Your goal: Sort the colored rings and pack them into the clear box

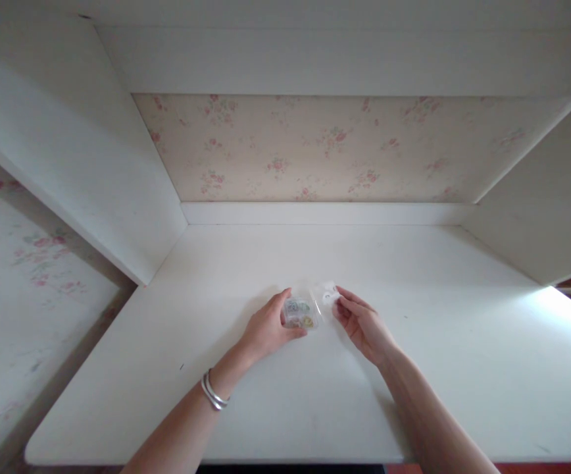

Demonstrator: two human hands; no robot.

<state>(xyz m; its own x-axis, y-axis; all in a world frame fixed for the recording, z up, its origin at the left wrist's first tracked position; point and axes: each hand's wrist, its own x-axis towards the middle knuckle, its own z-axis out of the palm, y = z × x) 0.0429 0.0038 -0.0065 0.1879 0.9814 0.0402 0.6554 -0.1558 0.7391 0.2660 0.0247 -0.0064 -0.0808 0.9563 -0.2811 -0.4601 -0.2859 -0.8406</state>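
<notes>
My left hand [270,326] is wrapped round the left side of a small clear plastic box [299,313], thumb along the near edge and fingers at the far side. Greenish and yellowish small pieces show through the box, too blurred to name. To its right a see-through plastic lid [321,296] stands out from the box; I cannot tell whether the two are joined. The fingertips of my right hand [359,319] are pinched at the right edge of this lid, where a small white round spot [329,298] shows. Both hands are just over the white desk [266,408].
White side panels [102,151] rise at left and right of the desk, with a white shelf [315,59] overhead. Flowered wallpaper [315,148] covers the back. A small dark mark [181,367] is on the desktop left of my left forearm.
</notes>
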